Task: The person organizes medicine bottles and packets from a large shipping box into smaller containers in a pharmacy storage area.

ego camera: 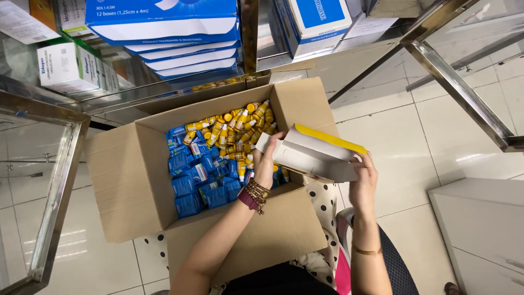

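Note:
An open white carton with a yellow edge (314, 153) is held over the right side of a large cardboard box (125, 186). My left hand (266, 164) grips the carton's open flap end, above the box's contents. My right hand (363, 183) holds the carton's other end, outside the box's right wall. Inside the box lie several small yellow bottles with orange caps (237, 131) at the back and several blue packets (194, 180) at the front left. A beaded bracelet sits on my left wrist, a thin bangle on my right forearm.
Glass shelves with metal frames (464, 93) stand behind and to both sides, carrying blue-and-white boxes (169, 33) and a small white-green box (68, 68). A white cabinet (480, 229) stands at the right. The floor is white tile. My lap is under the box's front flap.

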